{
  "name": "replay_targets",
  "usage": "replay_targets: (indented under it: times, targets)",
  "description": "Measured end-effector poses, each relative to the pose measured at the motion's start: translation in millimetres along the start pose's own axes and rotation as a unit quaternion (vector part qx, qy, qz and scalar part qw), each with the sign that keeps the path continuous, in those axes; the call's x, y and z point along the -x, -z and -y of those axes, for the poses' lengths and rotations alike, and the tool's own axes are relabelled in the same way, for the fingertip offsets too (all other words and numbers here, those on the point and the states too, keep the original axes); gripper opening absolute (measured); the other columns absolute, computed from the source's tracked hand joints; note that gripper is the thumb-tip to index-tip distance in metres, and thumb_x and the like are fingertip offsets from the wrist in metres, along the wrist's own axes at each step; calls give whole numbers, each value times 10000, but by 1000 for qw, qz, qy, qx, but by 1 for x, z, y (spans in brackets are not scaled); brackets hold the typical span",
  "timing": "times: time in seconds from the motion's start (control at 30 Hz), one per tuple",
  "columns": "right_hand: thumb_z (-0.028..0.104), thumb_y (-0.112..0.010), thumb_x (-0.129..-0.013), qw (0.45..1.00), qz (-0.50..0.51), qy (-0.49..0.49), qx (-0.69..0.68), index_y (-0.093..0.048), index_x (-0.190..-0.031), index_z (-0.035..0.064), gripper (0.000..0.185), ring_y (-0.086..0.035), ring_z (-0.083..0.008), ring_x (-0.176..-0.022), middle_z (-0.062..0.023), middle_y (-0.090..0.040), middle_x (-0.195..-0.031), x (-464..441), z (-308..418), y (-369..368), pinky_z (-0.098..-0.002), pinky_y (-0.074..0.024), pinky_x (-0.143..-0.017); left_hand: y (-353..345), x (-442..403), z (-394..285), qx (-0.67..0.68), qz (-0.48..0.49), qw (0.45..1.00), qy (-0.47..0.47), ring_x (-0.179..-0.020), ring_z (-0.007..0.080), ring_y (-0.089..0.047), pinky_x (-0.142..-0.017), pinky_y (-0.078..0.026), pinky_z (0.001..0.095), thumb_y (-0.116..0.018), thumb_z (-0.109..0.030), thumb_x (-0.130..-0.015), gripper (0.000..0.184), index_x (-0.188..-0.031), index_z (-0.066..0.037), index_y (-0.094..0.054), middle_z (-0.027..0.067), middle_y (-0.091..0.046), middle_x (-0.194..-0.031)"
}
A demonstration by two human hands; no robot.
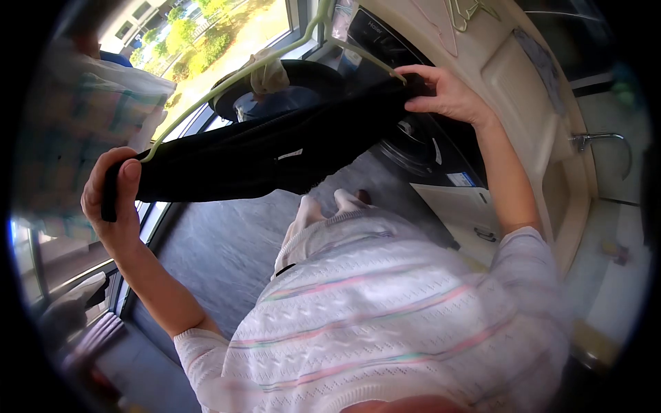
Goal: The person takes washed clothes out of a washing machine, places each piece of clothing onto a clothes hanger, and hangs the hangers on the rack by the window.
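Observation:
A black garment (275, 151) is stretched sideways in front of me, with a small white tag at its middle. Along its upper edge runs a pale green clothes hanger (227, 84), its top reaching up out of view. My left hand (116, 196) is closed around the garment's left end, thumb beside the hanger's lower tip. At the other end, my right hand (447, 96) pinches the garment's right corner between thumb and fingers, touching or very near the hanger's other tip. How the cloth attaches to the hanger at each tip is partly covered by my fingers.
Behind the garment is a dark round basin (303, 76) with a beige cloth (268, 76) near it. A black washing machine (454, 155) stands under the counter at right, near a sink faucet (606, 138). More hangers (468, 12) lie on the counter. Clothes (103, 103) hang left by the window.

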State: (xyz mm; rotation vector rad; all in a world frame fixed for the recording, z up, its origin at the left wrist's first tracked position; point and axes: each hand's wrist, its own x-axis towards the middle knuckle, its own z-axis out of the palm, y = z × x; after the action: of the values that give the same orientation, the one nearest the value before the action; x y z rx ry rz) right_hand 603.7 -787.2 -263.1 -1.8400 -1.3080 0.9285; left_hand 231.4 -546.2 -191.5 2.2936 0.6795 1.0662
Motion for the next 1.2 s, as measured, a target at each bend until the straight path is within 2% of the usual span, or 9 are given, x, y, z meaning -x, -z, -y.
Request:
replay_targets:
  times: [0.07,0.27,0.37,0.57,0.67,0.77,1.0,1.13,1.2]
  targets:
    - [52,-576,-814,992,-10,5,-129,-550,-1110,47,297,-524,-77,-893,-1,-587,-978,-1,-20,-5,-211,-410,-804,2,0,0,-7,-10,1000,4,-633,63,-465,-585,-352,189,-662,-194,-769,185,-794,-18,-610,-12,-548,-695]
    - [139,-571,-837,945,-127,82,-291,-595,-1043,53,224,-524,-48,-815,29,-603,-913,11,-20,-12,-188,-423,-748,8,8,20,36,-53,997,46,-667,76,-467,-616,-341,193,-666,-211,-768,225,-809,4,-612,-1,-550,-711]
    - [143,-550,-850,875,-123,68,-463,-582,-1071,72,235,-544,-85,-885,4,-604,-976,16,-39,-5,-233,-430,-795,12,13,24,88,-70,992,62,-689,83,-469,-640,-340,197,-668,-208,-765,235,-815,14,-609,6,-551,-728]
    - [105,-476,-872,832,-44,141,-535,-502,-1160,58,293,-530,-197,-1014,-66,-559,-1109,10,-40,-8,-360,-389,-908,10,20,20,122,-82,988,41,-701,86,-471,-656,-338,198,-667,-199,-765,232,-821,18,-607,8,-552,-741]
    - [49,-513,-846,838,-10,109,-535,-533,-1123,54,277,-535,-124,-950,-28,-581,-1037,6,-40,-2,-285,-407,-863,12,25,22,109,-71,991,34,-725,95,-490,-674,-364,204,-656,-165,-775,202,-861,10,-605,20,-564,-787]
    - [61,-577,-812,952,-69,116,-276,-532,-1110,46,301,-530,-86,-904,-11,-578,-991,1,-21,-3,-232,-424,-808,8,23,12,89,-75,993,33,-688,85,-468,-635,-343,192,-666,-171,-765,206,-830,13,-601,10,-551,-757]
    - [153,-696,-728,986,-35,5,-160,-576,-1039,62,346,-503,-44,-775,37,-561,-892,3,20,16,-168,-423,-719,0,18,-4,63,-77,995,7,-617,65,-446,-557,-323,179,-670,-159,-754,192,-790,14,-597,3,-539,-698]
    - [284,-691,-728,992,-34,117,-31,-552,-1085,40,454,-521,-104,-907,-19,-585,-927,-14,57,7,-247,-383,-850,-11,13,-13,38,-87,995,-14,-625,62,-471,-570,-342,174,-675,-161,-748,180,-780,2,-604,3,-554,-685]
    - [314,-630,-782,977,-23,193,-83,-556,-1083,36,416,-519,-78,-727,-16,-570,-786,-29,73,-11,-197,-412,-691,-16,9,-18,36,-58,998,-7,-611,55,-478,-569,-352,169,-685,-147,-736,148,-773,-22,-615,-12,-562,-663]
